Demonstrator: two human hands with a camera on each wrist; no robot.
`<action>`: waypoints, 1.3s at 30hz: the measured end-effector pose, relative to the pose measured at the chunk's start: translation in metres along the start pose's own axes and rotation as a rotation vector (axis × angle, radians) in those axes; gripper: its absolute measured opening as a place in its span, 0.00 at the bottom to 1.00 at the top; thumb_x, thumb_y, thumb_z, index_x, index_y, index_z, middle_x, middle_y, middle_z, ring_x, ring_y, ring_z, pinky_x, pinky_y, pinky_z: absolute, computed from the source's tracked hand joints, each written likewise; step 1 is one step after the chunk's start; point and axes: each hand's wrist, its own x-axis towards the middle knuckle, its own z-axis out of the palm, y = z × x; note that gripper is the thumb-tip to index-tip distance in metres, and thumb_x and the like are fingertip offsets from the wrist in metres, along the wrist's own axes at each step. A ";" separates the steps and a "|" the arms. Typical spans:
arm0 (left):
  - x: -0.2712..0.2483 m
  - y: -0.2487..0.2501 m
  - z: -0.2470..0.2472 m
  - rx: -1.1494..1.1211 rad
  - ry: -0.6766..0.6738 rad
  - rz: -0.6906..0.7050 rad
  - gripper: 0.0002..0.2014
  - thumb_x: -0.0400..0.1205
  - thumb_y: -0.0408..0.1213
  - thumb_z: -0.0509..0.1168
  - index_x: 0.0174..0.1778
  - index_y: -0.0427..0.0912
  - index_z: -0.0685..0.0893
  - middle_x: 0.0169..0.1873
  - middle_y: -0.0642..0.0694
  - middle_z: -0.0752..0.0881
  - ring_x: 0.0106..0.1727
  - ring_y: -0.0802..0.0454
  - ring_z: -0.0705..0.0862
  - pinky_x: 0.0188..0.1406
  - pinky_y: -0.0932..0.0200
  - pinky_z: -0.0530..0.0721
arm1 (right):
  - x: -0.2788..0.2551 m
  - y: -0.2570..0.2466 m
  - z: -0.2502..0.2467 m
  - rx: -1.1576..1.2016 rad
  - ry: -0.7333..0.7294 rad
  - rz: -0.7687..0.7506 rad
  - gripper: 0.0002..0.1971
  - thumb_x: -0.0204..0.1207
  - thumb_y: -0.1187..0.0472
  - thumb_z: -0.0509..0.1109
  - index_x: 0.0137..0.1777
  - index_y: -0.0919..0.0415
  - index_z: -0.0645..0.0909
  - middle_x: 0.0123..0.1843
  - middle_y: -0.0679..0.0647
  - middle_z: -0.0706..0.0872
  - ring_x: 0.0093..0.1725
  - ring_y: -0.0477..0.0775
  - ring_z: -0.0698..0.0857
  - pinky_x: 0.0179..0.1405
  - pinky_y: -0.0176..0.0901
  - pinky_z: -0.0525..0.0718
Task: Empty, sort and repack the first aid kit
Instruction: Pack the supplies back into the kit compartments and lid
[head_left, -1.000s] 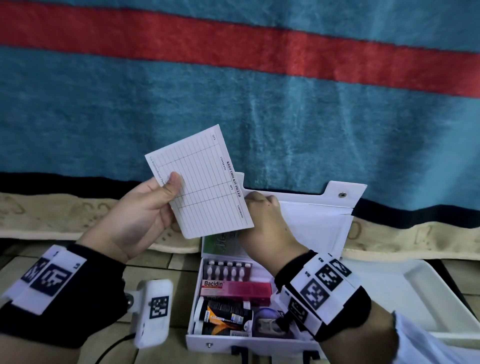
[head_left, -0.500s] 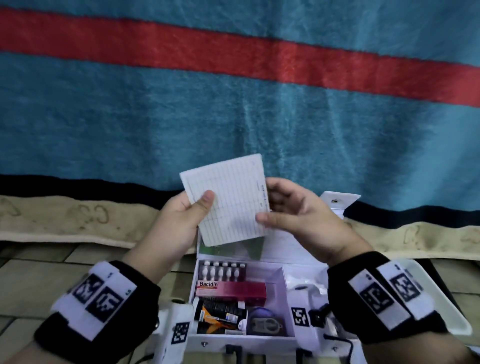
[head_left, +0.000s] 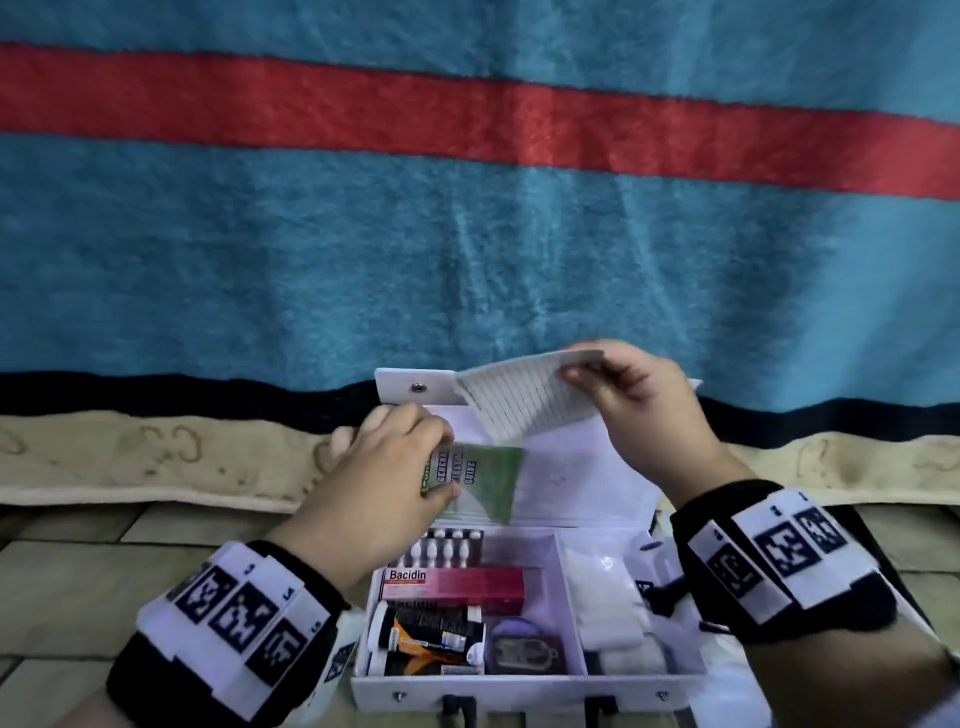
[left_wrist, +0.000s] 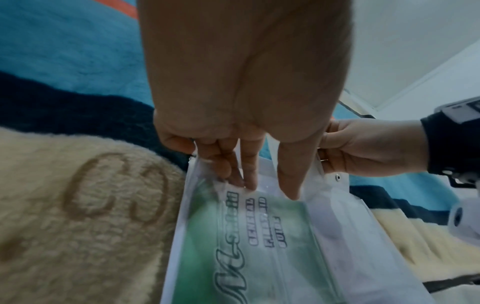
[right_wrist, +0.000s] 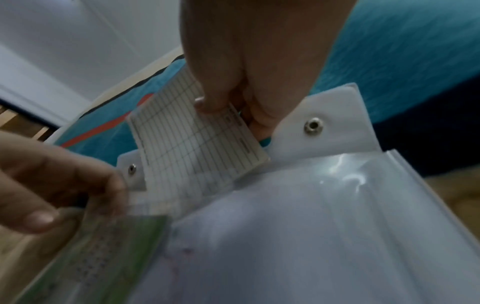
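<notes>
The white first aid kit (head_left: 524, 686) stands open on the floor, its lid (head_left: 587, 467) raised toward the blanket. A clear pocket (right_wrist: 298, 216) lines the lid and holds a green first aid guide (head_left: 483, 478) (left_wrist: 259, 246). My right hand (head_left: 587, 369) (right_wrist: 221, 111) pinches a white lined card (head_left: 524, 400) (right_wrist: 192, 139) by its top edge; the card's lower end sits at the pocket's mouth. My left hand (head_left: 436, 467) (left_wrist: 262, 185) pinches the pocket's front sheet just above the guide.
The kit's base holds a strip of white vials (head_left: 441, 548), a red Bacidin box (head_left: 452, 582), a dark tube (head_left: 431, 634) and white gauze (head_left: 608, 597). A blue blanket (head_left: 467, 234) with a red stripe hangs behind. Tiled floor (head_left: 78, 571) lies to the left.
The card left my left hand and now hangs from the right hand alone, lowered to the lid's pocket. My left hand dropped onto the pocket over the green guide.
</notes>
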 end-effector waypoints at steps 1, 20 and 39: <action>0.000 0.000 0.000 0.021 -0.001 0.004 0.17 0.77 0.56 0.63 0.61 0.59 0.73 0.58 0.62 0.72 0.66 0.59 0.65 0.53 0.56 0.59 | 0.001 0.001 -0.002 -0.084 -0.055 -0.035 0.13 0.74 0.72 0.70 0.43 0.52 0.86 0.37 0.27 0.86 0.44 0.23 0.82 0.48 0.17 0.74; -0.002 0.002 0.001 -0.008 -0.006 -0.075 0.10 0.80 0.52 0.62 0.57 0.61 0.77 0.46 0.61 0.74 0.57 0.56 0.69 0.63 0.52 0.66 | -0.004 -0.028 0.003 -1.208 -0.499 -0.076 0.08 0.39 0.67 0.70 0.14 0.55 0.74 0.15 0.49 0.77 0.23 0.56 0.79 0.34 0.43 0.59; 0.001 -0.004 -0.002 -0.036 -0.037 -0.060 0.09 0.79 0.50 0.64 0.54 0.58 0.81 0.54 0.60 0.80 0.62 0.55 0.73 0.64 0.48 0.75 | -0.017 -0.005 0.001 -0.890 -0.535 0.205 0.12 0.81 0.65 0.57 0.58 0.50 0.75 0.52 0.55 0.87 0.53 0.59 0.85 0.28 0.41 0.64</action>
